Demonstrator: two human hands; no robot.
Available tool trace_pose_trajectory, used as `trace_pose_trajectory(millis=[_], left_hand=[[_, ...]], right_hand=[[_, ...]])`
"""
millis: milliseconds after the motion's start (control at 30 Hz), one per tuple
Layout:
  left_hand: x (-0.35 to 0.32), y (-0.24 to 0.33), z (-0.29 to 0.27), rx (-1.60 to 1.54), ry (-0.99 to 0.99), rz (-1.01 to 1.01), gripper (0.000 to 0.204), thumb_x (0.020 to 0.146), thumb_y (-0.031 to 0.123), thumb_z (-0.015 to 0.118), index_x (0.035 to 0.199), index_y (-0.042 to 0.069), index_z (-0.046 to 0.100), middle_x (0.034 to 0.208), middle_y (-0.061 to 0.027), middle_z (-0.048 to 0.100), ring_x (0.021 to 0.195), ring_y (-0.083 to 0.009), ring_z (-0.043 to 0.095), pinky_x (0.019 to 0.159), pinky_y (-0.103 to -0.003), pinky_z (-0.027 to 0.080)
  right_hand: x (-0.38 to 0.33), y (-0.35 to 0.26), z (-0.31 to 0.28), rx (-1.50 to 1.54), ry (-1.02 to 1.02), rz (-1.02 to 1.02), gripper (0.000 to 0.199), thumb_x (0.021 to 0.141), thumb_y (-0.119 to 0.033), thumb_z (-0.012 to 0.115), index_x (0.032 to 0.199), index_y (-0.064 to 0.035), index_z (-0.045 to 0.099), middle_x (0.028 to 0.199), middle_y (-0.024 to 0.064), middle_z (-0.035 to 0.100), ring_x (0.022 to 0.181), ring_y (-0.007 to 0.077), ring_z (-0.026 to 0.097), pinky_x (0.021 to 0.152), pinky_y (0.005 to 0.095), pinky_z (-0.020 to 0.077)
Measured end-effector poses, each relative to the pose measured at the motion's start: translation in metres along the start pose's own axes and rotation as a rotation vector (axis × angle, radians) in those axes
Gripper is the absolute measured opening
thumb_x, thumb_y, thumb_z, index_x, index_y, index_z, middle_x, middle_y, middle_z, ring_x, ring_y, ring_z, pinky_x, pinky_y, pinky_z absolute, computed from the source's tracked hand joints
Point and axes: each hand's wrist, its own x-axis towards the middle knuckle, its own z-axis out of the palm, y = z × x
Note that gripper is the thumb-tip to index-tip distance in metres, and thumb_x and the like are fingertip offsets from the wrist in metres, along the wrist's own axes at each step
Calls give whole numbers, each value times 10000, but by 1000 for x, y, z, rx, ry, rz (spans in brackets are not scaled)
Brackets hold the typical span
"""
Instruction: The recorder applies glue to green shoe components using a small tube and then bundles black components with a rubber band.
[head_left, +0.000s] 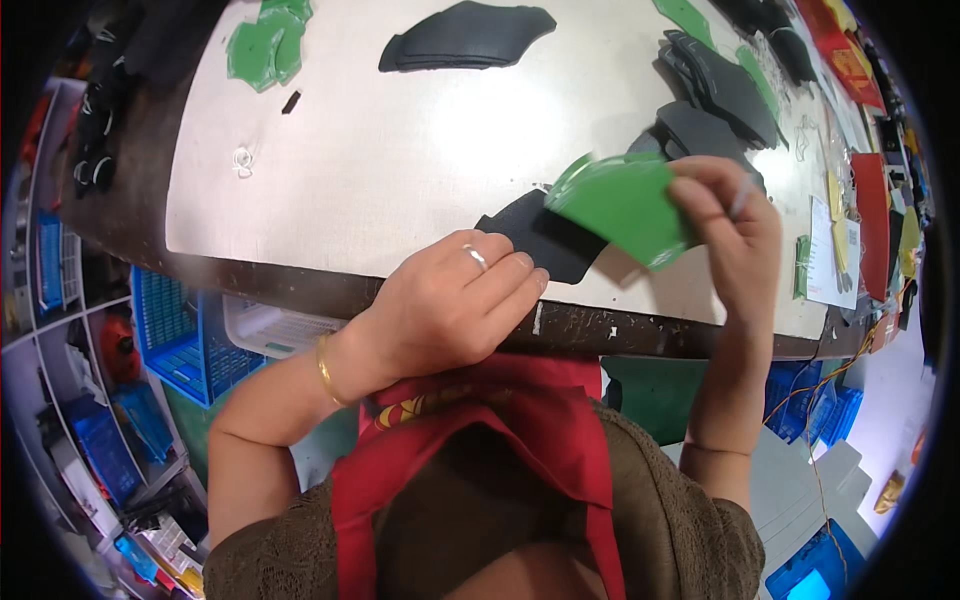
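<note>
My right hand (pixel 735 225) pinches a green fan-shaped flat piece (pixel 625 210) between thumb and fingers, raised a little over the table and slightly blurred. Curved pale marks run along its upper left edge. Below and left of it, a black cut piece (pixel 540 235) lies at the table's near edge, partly covered by the green one. My left hand (pixel 455 295) is closed, its curled fingers on the black piece's left side; the fingertips are partly hidden.
More black cut pieces (pixel 465 35) lie at the far middle, and a black stack (pixel 715 85) is at the right. Green pieces (pixel 270 45) sit far left. A white thread loop (pixel 242 162) rests on the white tabletop (pixel 330 150). Blue crates (pixel 180 335) stand below left.
</note>
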Motion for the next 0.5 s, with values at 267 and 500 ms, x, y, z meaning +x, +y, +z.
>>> trace_pose_trajectory(millis=[267, 500], left_hand=[[-28, -10, -4, -127, 83, -118, 221, 801, 85, 686, 1013, 39, 727, 1014, -104, 725, 979, -315, 713, 801, -385, 619], [-27, -4, -1, -112, 79, -124, 232, 803, 82, 685, 1027, 39, 722, 1039, -114, 718, 976, -318, 715, 791, -372, 619]], right_hand=[[9, -6, 44, -208, -290, -59, 196, 940, -194, 735, 1003, -8, 747, 802, 148, 725, 682, 228, 698, 672, 301, 539], [8, -8, 53, -332, -301, -56, 141, 949, -121, 713, 1018, 1, 732, 784, 84, 708, 706, 125, 648, 677, 264, 508]])
